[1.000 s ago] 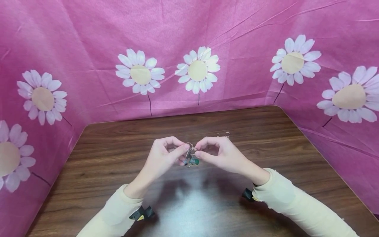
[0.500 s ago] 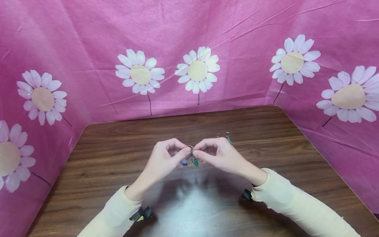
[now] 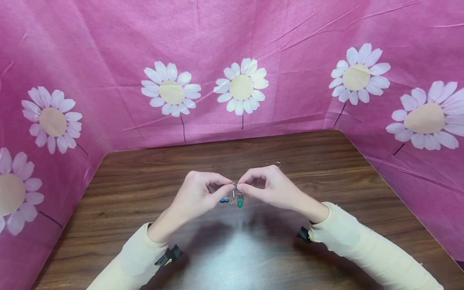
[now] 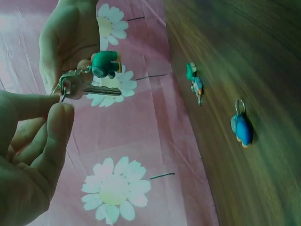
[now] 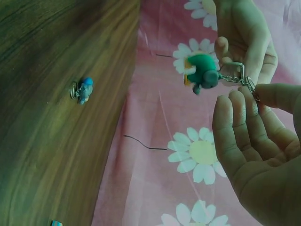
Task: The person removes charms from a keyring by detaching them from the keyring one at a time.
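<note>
Close together above the table, my left hand [image 3: 197, 193] and right hand [image 3: 273, 189] meet at a small bunch of metal rings. Between its thumb and index finger the left hand pinches a ring beside a key [image 4: 101, 89], whose blade hangs free. The right hand pinches the split ring [image 5: 251, 87] of a keychain. From its short chain dangles a green and grey animal figure [image 5: 202, 70], also seen in the head view as a green figure [image 3: 240, 201]. Fingertips partly hide how the rings are joined.
A blue keychain figure [image 4: 243, 129] with a ring lies on the wooden table [image 3: 145, 169] below the hands. Farther back, a green figure [image 4: 191, 70] and a multicoloured one [image 4: 197, 86] lie close together. A pink flowered cloth [image 3: 203, 40] walls the table.
The green figure has swung from tilted to hanging straight down, and the key shows below the fingers. The right hand has risen slightly, hiding the green figure behind it. Both hands keep pinching.
</note>
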The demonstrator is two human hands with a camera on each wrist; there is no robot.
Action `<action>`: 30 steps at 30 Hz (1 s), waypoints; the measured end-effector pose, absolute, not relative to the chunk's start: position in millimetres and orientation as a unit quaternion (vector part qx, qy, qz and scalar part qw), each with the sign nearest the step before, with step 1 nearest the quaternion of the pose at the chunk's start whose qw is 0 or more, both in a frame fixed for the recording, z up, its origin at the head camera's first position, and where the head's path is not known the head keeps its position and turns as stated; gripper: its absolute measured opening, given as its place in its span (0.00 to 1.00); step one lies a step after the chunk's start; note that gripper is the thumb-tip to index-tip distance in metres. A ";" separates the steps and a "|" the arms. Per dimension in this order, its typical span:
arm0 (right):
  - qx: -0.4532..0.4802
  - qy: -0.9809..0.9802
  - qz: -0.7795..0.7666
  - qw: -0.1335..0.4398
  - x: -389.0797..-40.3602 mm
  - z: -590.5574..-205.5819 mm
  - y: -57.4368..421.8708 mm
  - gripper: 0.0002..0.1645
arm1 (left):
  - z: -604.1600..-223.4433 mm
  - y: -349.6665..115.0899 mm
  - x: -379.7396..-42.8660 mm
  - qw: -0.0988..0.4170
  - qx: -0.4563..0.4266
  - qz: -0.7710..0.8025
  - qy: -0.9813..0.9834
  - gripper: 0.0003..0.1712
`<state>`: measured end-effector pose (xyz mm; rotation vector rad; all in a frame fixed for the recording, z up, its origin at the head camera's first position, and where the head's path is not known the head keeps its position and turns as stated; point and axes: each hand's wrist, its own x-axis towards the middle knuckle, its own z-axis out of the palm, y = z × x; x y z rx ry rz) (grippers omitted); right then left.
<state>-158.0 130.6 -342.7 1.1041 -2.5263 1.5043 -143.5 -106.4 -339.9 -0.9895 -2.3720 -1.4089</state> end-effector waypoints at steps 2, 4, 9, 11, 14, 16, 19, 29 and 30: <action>0.353 -0.803 0.480 0.002 -158.2 -341.7 130.2 0.02 | -338.9 -105.9 -142.4 0.100 -0.322 -0.488 -0.805 0.04; 0.353 -0.800 0.485 0.000 -158.7 -341.7 129.7 0.02 | -339.0 -105.7 -141.3 0.087 -0.300 -0.504 -0.805 0.03; 0.348 -0.783 0.516 -0.025 -160.0 -345.8 128.9 0.03 | -339.2 -105.6 -140.1 0.033 -0.240 -0.549 -0.800 0.01; 0.344 -0.773 0.532 -0.042 -160.2 -348.3 128.2 0.03 | -339.6 -105.5 -140.8 0.010 -0.221 -0.571 -0.790 0.02; 0.340 -0.764 0.546 -0.058 -160.4 -351.9 126.8 0.03 | -342.8 -105.0 -143.1 -0.016 -0.203 -0.609 -0.767 0.03; 0.337 -0.766 0.544 -0.061 -159.9 -353.7 126.3 0.03 | -346.5 -104.2 -144.9 -0.027 -0.196 -0.629 -0.752 0.05; 0.333 -0.767 0.544 -0.067 -159.5 -356.6 126.7 0.03 | -352.7 -103.0 -146.5 -0.048 -0.189 -0.653 -0.731 0.07; 0.333 -0.784 0.520 -0.066 -163.5 -356.6 134.2 0.03 | -355.0 -108.2 -150.3 -0.089 -0.223 -0.601 -0.762 0.13; 0.334 -0.786 0.516 -0.069 -164.1 -356.4 134.6 0.04 | -353.4 -109.1 -150.5 -0.079 -0.236 -0.583 -0.774 0.13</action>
